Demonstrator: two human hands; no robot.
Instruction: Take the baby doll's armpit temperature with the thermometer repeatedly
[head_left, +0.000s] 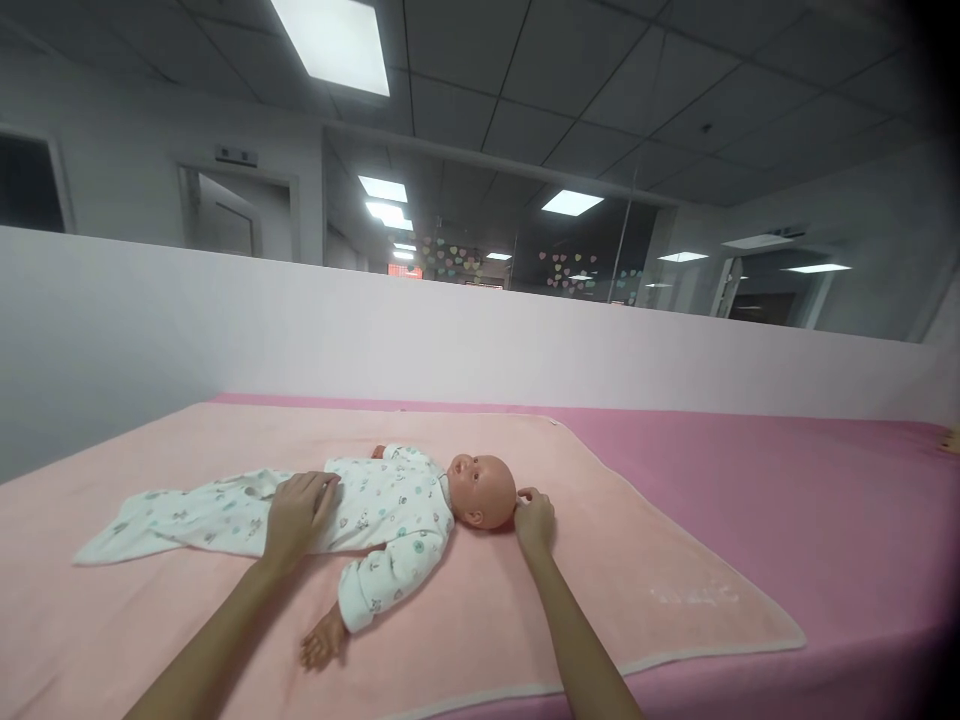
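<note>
A bald plastic baby doll in patterned white (397, 497) lay on peach cloth (607, 570), likely limp, best held under neck and hips; left hand (295, 512) rested loosely open on its waist, right hand (535, 522) curled beside its head (491, 488), grip unclear

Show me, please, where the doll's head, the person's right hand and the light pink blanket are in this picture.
Doll's head (495, 488): head view, on the side of the skull.
Right hand (535, 520): head view, on its back.
Light pink blanket (637, 560): head view, on its bare right part.
</note>
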